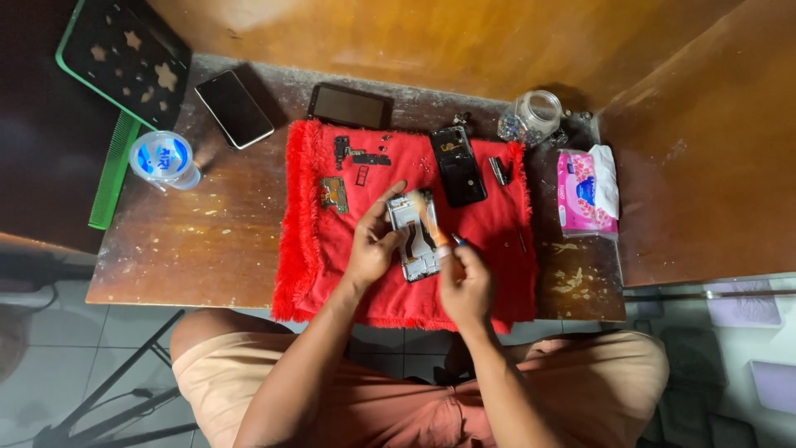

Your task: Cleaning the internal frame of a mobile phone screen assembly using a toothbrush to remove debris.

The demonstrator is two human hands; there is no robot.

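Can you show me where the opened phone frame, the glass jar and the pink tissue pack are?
opened phone frame [412, 241]: head view, bare middle of the frame between the hands.
glass jar [535, 114]: head view, its round open mouth.
pink tissue pack [583, 197]: head view, its printed top face.

On the worn wooden table [207, 241] lies a red fringed cloth [332, 265], and over it the left hand [373, 245] holds an opened phone frame [412, 241] by its left edge, while the right hand [466, 282] holds a small brush [431, 217] with its bristles touching the upper part of the frame. On the cloth lie also a small circuit board [334, 193], some dark small parts [358, 154] and a black phone body [458, 165]. Beside the cloth are two dark phones [234, 108] [350, 105], a sealed water cup [162, 158], a glass jar [532, 116] lying on its side and a pink tissue pack [587, 195].
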